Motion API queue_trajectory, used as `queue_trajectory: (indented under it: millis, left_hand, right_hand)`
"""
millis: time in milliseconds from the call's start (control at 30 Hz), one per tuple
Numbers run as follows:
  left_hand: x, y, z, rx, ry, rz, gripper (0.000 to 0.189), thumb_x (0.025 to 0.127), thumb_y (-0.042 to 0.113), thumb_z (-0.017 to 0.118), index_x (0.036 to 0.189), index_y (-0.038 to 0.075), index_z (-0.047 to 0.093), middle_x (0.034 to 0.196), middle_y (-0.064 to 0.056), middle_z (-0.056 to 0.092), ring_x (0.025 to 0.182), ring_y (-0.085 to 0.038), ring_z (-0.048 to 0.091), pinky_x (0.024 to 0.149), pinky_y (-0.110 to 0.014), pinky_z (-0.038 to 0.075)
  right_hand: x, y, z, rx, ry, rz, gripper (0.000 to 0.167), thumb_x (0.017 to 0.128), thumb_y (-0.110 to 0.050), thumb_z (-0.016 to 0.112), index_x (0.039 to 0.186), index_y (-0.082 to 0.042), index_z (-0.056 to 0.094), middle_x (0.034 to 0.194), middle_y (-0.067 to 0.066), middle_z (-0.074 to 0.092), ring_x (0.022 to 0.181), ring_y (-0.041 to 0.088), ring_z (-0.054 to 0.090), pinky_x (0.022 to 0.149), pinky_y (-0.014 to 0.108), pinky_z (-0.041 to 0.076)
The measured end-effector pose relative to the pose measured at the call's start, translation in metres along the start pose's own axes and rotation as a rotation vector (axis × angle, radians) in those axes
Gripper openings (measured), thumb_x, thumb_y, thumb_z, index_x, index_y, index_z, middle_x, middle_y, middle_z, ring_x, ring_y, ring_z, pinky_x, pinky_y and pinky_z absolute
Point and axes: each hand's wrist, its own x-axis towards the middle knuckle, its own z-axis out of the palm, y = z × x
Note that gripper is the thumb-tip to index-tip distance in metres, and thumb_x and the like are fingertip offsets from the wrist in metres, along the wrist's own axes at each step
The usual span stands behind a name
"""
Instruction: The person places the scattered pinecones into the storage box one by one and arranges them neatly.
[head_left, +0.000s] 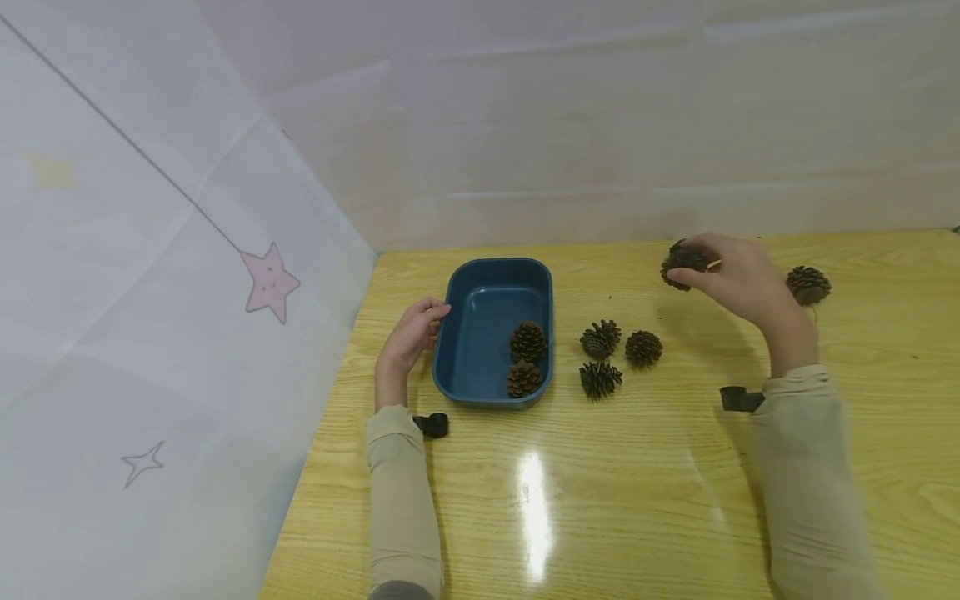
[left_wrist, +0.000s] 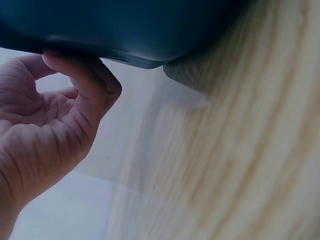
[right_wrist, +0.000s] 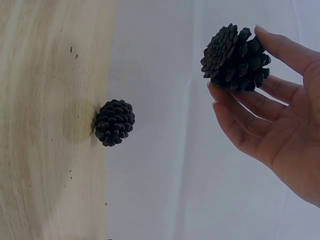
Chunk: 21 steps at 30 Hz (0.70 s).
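My right hand (head_left: 738, 275) pinches a brown pine cone (head_left: 682, 265) between thumb and fingers, held up over the back of the table. The right wrist view shows this pine cone (right_wrist: 235, 60) with its scales spread, clear of the wood. At the left side of a dark blue rectangular bin (head_left: 480, 321), my left hand (head_left: 412, 333) grips the rim, fingers curled. The left wrist view has the left hand (left_wrist: 65, 95) with fingertips against the outer wall of the bin (left_wrist: 115, 30). Two pine cones (head_left: 527, 342) lie inside the bin along its right wall.
Several pine cones (head_left: 643, 348) lie grouped on the wooden table (head_left: 637, 483) right of the bin. Another pine cone (head_left: 807, 285) sits behind the right wrist near the table's back edge. A white sheet (head_left: 570, 125) hangs behind and at the left.
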Motion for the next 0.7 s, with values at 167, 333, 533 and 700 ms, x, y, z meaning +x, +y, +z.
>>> queue_trajectory:
  millis: [167, 333, 533, 700]
  left_hand:
    - [0.001, -0.002, -0.001, -0.01, -0.009, 0.004, 0.015, 0.108, 0.021, 0.056, 0.098, 0.01, 0.053, 0.089, -0.002, 0.05, 0.065, -0.013, 0.054, 0.058, -0.027, 0.044]
    - [0.001, -0.002, 0.0, -0.007, -0.013, 0.008, 0.015, 0.108, 0.022, 0.056, 0.099, 0.01, 0.053, 0.09, -0.003, 0.051, 0.065, -0.013, 0.054, 0.058, -0.027, 0.044]
    - [-0.001, -0.001, 0.0, -0.006, -0.02, 0.016, 0.015, 0.109, 0.022, 0.055, 0.1, 0.01, 0.053, 0.089, -0.003, 0.052, 0.064, -0.013, 0.054, 0.057, -0.027, 0.043]
    - [0.0, -0.001, 0.0, -0.012, -0.016, 0.016, 0.014, 0.109, 0.021, 0.055, 0.1, 0.01, 0.054, 0.088, -0.003, 0.053, 0.064, -0.013, 0.054, 0.056, -0.027, 0.043]
  right_hand:
    - [0.002, -0.002, 0.003, 0.016, -0.003, -0.019, 0.068, 0.101, -0.047, 0.067, 0.146, 0.002, 0.051, 0.138, 0.031, 0.057, 0.116, 0.054, 0.06, 0.093, 0.066, 0.047]
    - [0.005, -0.002, 0.005, 0.002, -0.034, -0.018, 0.072, 0.101, -0.048, 0.066, 0.148, 0.004, 0.048, 0.142, 0.033, 0.052, 0.119, 0.054, 0.056, 0.096, 0.067, 0.044]
    - [0.008, -0.007, 0.007, -0.005, -0.043, -0.029, 0.073, 0.101, -0.046, 0.067, 0.148, 0.005, 0.047, 0.143, 0.033, 0.051, 0.123, 0.052, 0.053, 0.099, 0.067, 0.041]
    - [0.008, -0.012, 0.009, 0.019, -0.023, -0.052, 0.067, 0.1, -0.042, 0.069, 0.144, 0.005, 0.051, 0.133, 0.032, 0.059, 0.115, 0.048, 0.06, 0.095, 0.064, 0.046]
